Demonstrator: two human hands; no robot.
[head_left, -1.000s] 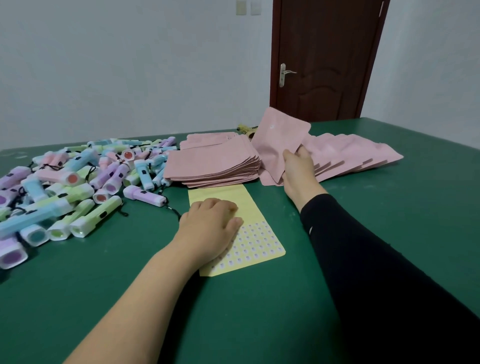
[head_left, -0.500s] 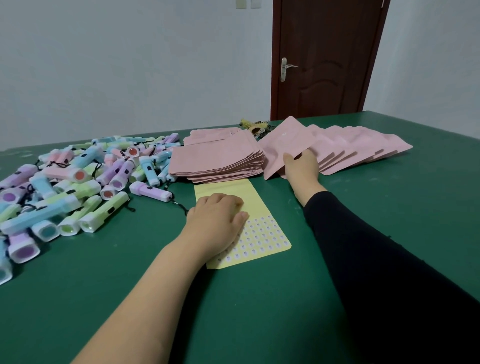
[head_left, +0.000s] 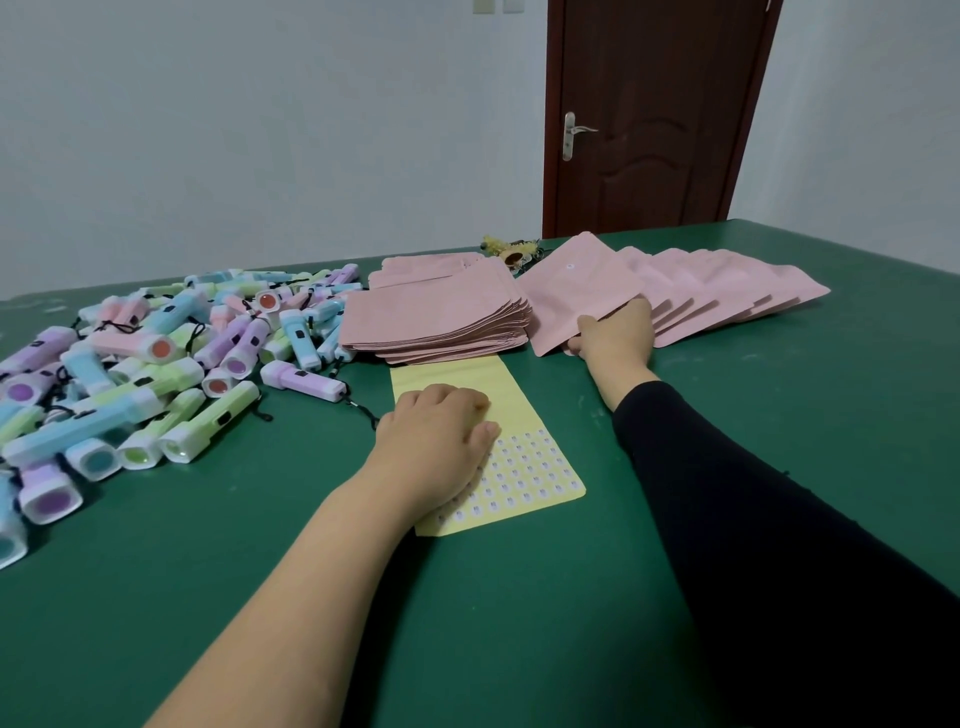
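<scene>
The right hand (head_left: 615, 335) has its fingers and thumb closed on the near edge of one pink pouch (head_left: 576, 296), thumb on the side toward 9 o'clock and fingers spread along the edge toward 3 o'clock. The pouch sits at about 1 o'clock from the person, its long axis running roughly from 7 to 1 o'clock and the end with the small hole pointing away. It overlaps a fanned row of pouches (head_left: 727, 291) that trails off toward 3 o'clock; their number is hard to count. The left hand (head_left: 441, 441) rests knuckles up on one yellow sticker sheet (head_left: 467, 376), with its fingers curled under and the tips hidden, so I cannot tell whether they pinch anything. The sheet's long axis runs from 11 to 5 o'clock, with stickers covering its near part. At its 12 o'clock end is one stack of pouches (head_left: 436, 322). At 9 to 10 o'clock lies a pile of flashlights (head_left: 156, 364), dozens of them, on the green table (head_left: 519, 623).
</scene>
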